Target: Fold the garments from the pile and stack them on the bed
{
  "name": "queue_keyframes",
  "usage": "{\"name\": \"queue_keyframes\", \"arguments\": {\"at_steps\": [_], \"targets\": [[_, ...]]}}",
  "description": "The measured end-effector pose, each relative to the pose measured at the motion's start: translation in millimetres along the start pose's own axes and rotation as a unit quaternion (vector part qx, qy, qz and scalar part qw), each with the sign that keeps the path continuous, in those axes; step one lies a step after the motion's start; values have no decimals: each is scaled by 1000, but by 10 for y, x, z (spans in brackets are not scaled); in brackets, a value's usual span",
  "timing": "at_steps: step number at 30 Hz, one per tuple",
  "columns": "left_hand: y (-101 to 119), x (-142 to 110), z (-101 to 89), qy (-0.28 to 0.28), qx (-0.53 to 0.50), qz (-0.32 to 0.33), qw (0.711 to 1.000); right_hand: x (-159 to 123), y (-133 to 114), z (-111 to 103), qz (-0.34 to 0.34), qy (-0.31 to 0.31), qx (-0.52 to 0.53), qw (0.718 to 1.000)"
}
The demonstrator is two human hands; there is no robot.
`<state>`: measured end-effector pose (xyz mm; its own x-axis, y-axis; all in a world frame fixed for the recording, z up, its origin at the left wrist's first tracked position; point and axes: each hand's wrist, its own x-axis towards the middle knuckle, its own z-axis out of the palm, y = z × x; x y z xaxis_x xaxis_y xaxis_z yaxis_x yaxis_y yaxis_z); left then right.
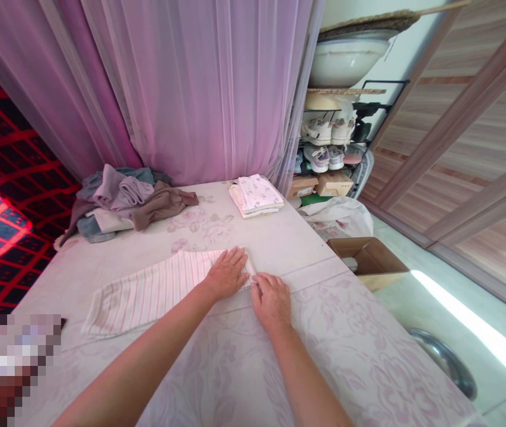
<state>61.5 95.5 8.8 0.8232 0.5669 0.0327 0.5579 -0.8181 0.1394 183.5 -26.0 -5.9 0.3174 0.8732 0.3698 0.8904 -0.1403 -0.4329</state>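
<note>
A striped garment (155,296) lies on the flowered table (368,362) — a clothes heap (121,193) behind its left end, a folded stack (259,197) behind its right.

matt cloth garment (146,299), shiny metal basin (451,362)

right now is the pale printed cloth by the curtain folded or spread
Folded: the pale printed cloth forms a compact, flat shape atop a stack with layered edges.

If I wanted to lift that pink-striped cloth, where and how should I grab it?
Pinch the pink-striped cloth at its left end, probably best coming from the left: it lies flat and that end is uncovered, while the left hand rests on its right end, the right hand at the edge.
</note>
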Motion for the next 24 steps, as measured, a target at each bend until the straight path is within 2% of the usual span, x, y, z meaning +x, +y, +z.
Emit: {"name": "queue_keyframes", "arguments": {"at_steps": [2,8,11,14,15,17,19,24], "targets": [[18,-31,13,1,-8,8,1000,6,7,0,0,2,6,1000],[56,-35,-16,-48,-31,7,998,9,9,-3,6,1,7,1000],[-6,-66,-120,-28,-50,-9,998,2,11,1,-8,14,19,1000],[-190,-179,-286,37,-54,-104,992,2,10,-2,-25,32,34,999],[-269,-227,-348,40,-52,-149,987,4,6,-4,-30,37,37,998],[-418,-316,-461,-2,-50,-225,973,9,-12,-6,-45,44,45,997],[-527,-371,-540,-44,-71,-270,959,10,-48,-5,-67,48,57,995],[-585,-334,-604,-60,-155,-305,938,-26,-216,47,-118,30,103,987]]}}
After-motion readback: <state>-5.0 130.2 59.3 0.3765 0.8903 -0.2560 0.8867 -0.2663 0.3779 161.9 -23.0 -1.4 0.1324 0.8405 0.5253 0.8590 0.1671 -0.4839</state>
